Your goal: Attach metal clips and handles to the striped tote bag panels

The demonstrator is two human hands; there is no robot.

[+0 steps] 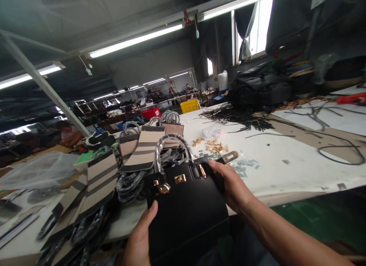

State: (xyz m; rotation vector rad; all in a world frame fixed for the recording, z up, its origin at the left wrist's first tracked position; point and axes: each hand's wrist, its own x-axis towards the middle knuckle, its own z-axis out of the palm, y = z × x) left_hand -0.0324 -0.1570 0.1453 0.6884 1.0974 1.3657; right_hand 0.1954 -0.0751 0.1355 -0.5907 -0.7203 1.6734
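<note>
Centrally, a black handbag (185, 212) with gold hardware is held up at the near edge of the white table (274, 170). The left hand (141, 231) grips the bag's left side, thumb on its front; the right hand (231, 182) clamps its upper right corner. Beyond the bag lie small gold fittings (216, 147).

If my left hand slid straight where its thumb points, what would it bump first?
Probably the shiny gold fitting on the black bag, just past the left hand, though depth is unclear.
</note>
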